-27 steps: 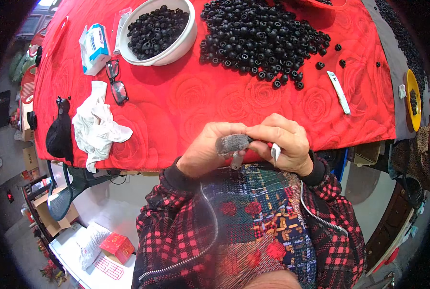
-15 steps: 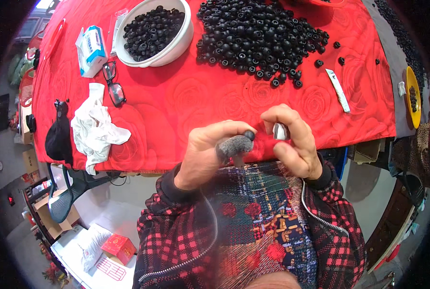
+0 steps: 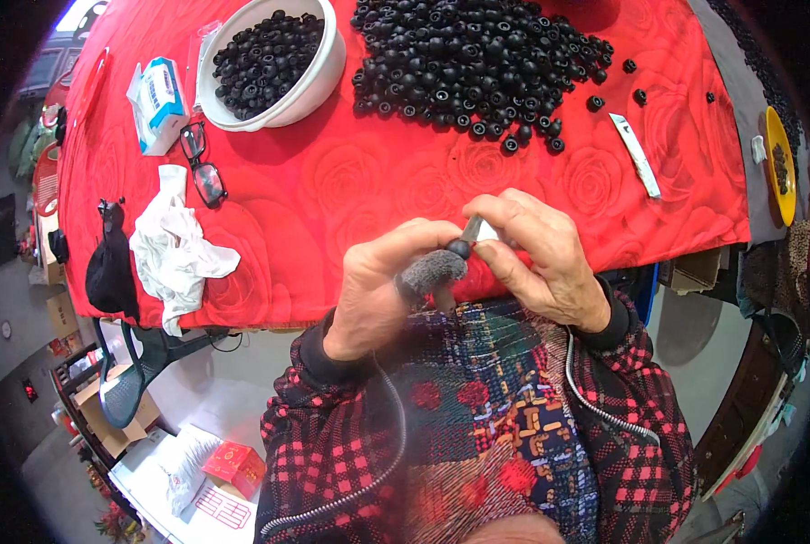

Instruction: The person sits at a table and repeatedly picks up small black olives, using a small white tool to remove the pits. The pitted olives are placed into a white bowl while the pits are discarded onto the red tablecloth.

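My left hand (image 3: 378, 281) is closed, pinching a small round black piece (image 3: 459, 247) between thumb and forefinger. A grey fuzzy patch (image 3: 434, 270) covers part of its fingers; whether it is cloth or something else I cannot make out. In my right hand (image 3: 541, 258) is a small knife blade (image 3: 474, 227) with a white wrapped grip, squeezed by thumb and fingers. The blade's tip end meets the top of the black piece. Both hands are close together over the table's near edge.
Beyond the hands lies a heap of black pieces (image 3: 477, 63) on the red tablecloth (image 3: 350, 181). A white bowl (image 3: 332, 68) holds more. To the left are a tissue pack (image 3: 160, 104), eyeglasses (image 3: 207, 177), a white cloth (image 3: 174, 245) and a black pouch-like item (image 3: 113, 263). A white knife-like strip (image 3: 636, 156) lies right.
My right hand has moved left and turned, bringing the blade from apart to the black piece. My left hand has shifted slightly left. The view has tilted a little.
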A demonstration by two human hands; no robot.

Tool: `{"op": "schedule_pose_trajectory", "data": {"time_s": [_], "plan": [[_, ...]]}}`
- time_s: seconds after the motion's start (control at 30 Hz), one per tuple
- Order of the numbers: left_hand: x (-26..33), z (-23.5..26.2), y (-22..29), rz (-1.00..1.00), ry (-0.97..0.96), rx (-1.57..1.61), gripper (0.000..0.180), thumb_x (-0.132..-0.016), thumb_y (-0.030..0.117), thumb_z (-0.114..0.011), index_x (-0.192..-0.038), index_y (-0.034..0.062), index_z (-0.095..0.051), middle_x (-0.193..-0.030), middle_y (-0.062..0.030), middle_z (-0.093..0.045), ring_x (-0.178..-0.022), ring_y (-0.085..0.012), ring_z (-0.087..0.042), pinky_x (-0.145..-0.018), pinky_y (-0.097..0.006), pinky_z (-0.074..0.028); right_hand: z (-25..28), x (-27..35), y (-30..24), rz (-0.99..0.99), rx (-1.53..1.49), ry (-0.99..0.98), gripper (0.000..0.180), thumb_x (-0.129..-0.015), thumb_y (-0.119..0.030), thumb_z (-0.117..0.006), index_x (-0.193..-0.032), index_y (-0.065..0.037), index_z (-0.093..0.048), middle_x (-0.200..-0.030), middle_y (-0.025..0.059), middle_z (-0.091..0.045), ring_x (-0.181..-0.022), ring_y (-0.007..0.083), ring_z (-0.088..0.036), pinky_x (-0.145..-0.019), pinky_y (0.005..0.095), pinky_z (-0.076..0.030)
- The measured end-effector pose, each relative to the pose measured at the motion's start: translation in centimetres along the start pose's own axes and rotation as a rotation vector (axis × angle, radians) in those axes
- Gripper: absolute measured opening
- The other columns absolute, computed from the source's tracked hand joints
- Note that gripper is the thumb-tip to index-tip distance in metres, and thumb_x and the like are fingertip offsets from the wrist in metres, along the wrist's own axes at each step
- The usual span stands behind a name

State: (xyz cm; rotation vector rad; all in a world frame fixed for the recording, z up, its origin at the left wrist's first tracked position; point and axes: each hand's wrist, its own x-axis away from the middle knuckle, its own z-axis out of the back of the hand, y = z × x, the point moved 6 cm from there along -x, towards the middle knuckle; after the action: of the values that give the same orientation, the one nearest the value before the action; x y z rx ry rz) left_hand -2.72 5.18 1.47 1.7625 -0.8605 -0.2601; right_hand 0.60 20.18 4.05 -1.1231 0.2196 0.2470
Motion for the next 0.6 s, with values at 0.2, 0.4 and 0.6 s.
{"op": "schedule_pose_trajectory", "data": {"time_s": [0.2,0.4,0.6], "plan": [[-0.09,0.0,-0.37,0.074,-0.011,0.068,0.022,-0.09,0.002,-0.057,-0.112,-0.0022,-0.062,-0.093,-0.0054,-0.061,-0.068,-0.0099,-0.059,-0.056,-0.022,-0.049,0.05,-0.12,0.04,0.01,-0.003,-0.009,0.03,-0.078,-0.009,-0.066,-0.105,0.002,-0.057,-0.08,0.015,-0.056,-0.071,0.0334,-0.056,-0.062,0.0408,-0.045],[-0.08,0.18,-0.68,0.105,-0.019,0.093,0.024,-0.091,0.009,-0.058,-0.113,-0.0011,-0.062,-0.09,-0.004,-0.064,-0.065,-0.0097,-0.06,-0.056,-0.022,-0.048,-0.02,-0.02,0.23,0.006,-0.003,-0.034,0.03,-0.078,-0.009,-0.066,-0.104,0.001,-0.057,-0.08,0.0151,-0.056,-0.071,0.0335,-0.057,-0.061,0.0406,-0.045],[0.04,0.42,-0.89,0.124,-0.036,0.16,0.026,-0.09,0.008,-0.059,-0.114,-0.0017,-0.062,-0.09,-0.0047,-0.064,-0.065,-0.0104,-0.061,-0.056,-0.022,-0.049,-0.07,-0.2,0.14,0.021,-0.019,-0.053,0.028,-0.079,-0.009,-0.065,-0.104,0.001,-0.057,-0.08,0.0151,-0.057,-0.072,0.0336,-0.057,-0.061,0.0402,-0.046]]}}
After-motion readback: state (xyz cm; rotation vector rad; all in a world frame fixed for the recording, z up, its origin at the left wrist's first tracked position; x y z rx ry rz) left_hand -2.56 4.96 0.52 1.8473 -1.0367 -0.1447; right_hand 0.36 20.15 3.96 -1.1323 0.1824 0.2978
